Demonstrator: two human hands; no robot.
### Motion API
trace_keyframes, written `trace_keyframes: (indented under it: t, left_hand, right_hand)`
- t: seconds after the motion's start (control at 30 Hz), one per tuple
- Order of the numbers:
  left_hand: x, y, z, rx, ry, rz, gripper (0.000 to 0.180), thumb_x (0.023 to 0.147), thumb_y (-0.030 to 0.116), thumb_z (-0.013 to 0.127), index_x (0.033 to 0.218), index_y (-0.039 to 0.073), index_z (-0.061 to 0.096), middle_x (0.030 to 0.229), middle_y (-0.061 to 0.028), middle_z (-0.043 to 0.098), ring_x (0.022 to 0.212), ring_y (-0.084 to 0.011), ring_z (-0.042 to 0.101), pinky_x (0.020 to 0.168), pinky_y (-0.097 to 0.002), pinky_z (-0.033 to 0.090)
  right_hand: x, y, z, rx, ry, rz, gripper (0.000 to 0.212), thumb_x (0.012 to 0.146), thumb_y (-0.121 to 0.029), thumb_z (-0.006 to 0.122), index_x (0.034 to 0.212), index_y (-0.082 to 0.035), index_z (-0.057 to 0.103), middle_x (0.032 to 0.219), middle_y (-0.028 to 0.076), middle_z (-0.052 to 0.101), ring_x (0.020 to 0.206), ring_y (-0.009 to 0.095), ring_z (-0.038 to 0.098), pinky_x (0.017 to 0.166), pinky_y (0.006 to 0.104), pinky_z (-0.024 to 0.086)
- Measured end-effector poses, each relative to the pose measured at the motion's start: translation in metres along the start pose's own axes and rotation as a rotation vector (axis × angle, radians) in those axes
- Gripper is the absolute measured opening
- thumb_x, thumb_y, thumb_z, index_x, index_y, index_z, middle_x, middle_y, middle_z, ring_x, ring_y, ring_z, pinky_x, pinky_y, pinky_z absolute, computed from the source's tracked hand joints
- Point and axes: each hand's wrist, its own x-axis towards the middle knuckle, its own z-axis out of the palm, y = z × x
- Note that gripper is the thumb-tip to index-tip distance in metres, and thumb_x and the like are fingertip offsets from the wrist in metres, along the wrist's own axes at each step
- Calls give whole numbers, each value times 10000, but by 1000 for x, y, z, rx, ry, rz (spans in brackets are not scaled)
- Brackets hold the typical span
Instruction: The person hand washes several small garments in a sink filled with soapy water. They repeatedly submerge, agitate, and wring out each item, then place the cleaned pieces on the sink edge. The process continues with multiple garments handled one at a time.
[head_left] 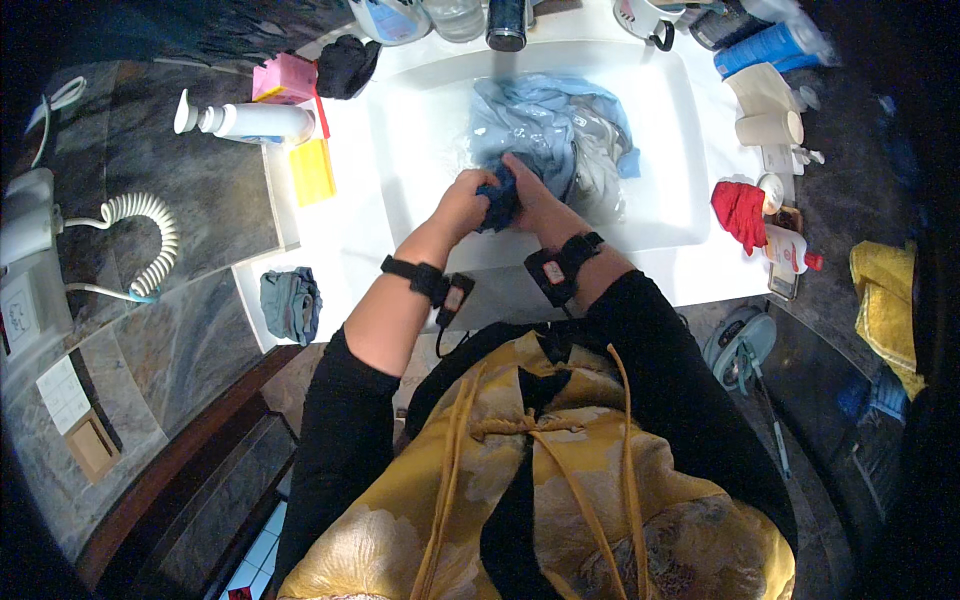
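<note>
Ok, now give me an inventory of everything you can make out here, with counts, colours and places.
White basin: one, white, top centre
Dark blue cloth: one, dark blue, at both hands
Light blue cloth: one, light blue, in basin
Grey cloth: one, pale grey, basin's right
Pump bottle: one, white, upper left
Box: one, pink, beyond pump bottle
Folded cloth: one, grey-blue, counter's left corner
Coiled cord: one, white, far left
Red cloth: one, red, right of basin
Towel: one, yellow, far right
Smaller clutter: uncounted, mixed colours, around basin
Left hand: one, bare, gripping dark blue cloth
Right hand: one, bare, against it, fingers partly hidden
</note>
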Motion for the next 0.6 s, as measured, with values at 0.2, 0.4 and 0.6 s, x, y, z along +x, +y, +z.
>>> trace_keyframes:
  t: [0.2, 0.4, 0.6]
  left_hand:
    - [-26, 65, -3, 117, 268, 472, 140, 760, 75, 556, 894, 38, 570, 1085, -177, 546, 1105, -358, 490, 932, -412, 403]
    - [-36, 84, 0, 251, 430, 371, 286, 698, 273, 708, 729, 54, 526, 1003, -144, 562, 1005, -330, 524, 832, -405, 447]
    - [-33, 78, 2, 339, 527, 358, 253, 723, 270, 694, 689, 64, 551, 869, -114, 559, 829, -313, 562, 707, -398, 485]
  right_hand:
    - [-26, 0, 14, 727, -372, -18, 620, 869, -649, 347, 1257, -174, 436, 1274, 82, 494, 1168, 256, 465, 1028, 558, 288]
    - [-18, 5, 27, 674, -315, -35, 556, 901, -559, 338, 1243, -138, 456, 1270, 103, 492, 1150, 277, 469, 1025, 523, 296]
    - [-5, 12, 22, 469, -196, -103, 508, 919, -474, 347, 1230, -95, 478, 1266, 139, 488, 1131, 305, 472, 994, 498, 330]
